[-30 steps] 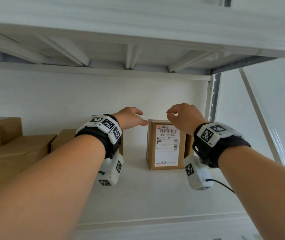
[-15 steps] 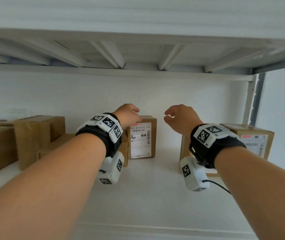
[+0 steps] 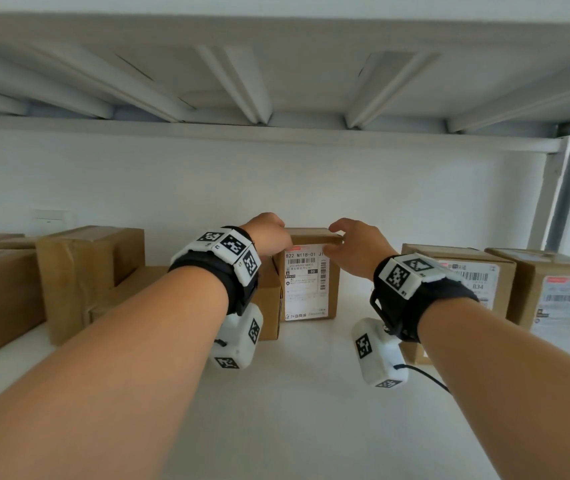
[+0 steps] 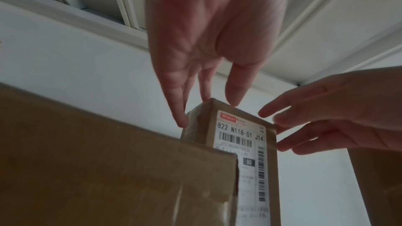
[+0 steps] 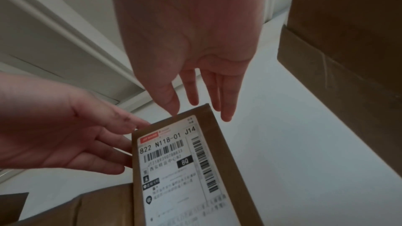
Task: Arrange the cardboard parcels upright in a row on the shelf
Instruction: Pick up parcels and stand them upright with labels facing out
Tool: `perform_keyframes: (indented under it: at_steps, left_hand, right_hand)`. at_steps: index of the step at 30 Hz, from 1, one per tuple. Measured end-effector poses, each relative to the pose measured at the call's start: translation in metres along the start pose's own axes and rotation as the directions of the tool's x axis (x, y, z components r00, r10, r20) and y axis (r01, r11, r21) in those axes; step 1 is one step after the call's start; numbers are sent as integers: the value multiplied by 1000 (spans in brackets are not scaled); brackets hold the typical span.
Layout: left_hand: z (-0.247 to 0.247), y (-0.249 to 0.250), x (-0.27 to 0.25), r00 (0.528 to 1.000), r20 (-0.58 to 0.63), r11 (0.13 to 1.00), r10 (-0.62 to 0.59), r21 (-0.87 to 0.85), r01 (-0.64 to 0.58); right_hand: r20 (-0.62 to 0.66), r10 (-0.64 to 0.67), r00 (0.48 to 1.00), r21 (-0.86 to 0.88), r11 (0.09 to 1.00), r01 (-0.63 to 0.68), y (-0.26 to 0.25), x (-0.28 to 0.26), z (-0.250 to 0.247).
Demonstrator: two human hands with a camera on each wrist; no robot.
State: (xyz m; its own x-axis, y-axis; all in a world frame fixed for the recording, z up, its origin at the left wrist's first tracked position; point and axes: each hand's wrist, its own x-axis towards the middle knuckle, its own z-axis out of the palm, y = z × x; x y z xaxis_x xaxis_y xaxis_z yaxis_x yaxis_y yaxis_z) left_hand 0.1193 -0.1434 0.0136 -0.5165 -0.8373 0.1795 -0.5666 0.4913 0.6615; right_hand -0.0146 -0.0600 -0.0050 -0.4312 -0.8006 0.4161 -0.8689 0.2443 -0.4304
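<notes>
Parcel [image 3: 311, 282] labelled 822 N118-01 stands upright, a lower box [image 3: 269, 299] crowding its left, our left hand [image 3: 269, 233] and right hand [image 3: 354, 247] spread wide at its top corners.

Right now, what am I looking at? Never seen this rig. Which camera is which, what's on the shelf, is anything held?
No robot here: a person works bare-handed, wearing a head camera and one camera on each wrist. The head view looks along both forearms into a white shelf. The wrist views look past each palm at the fingers.

Cardboard parcels stand on the shelf. The middle one, the labelled parcel marked 822 N118-01 J14, stands upright. The left hand and right hand reach its top corners with fairly straight fingers; no firm grip shows yet. Two more labelled parcels stand to the right, plain boxes to the left.
</notes>
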Motion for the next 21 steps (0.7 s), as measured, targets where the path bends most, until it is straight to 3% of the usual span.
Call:
perform_keyframes:
  at_steps: [8,21]
  left_hand:
    - [7,-8,11,999,43,993,-26,-118,31]
    - [12,-1,-1,994,87,992,64,-112,-54]
  right_hand:
    - [19,7,1000,19,1000,-7,5,3,3]
    - [-124,13,992,133,991,3,12,-8,-23]
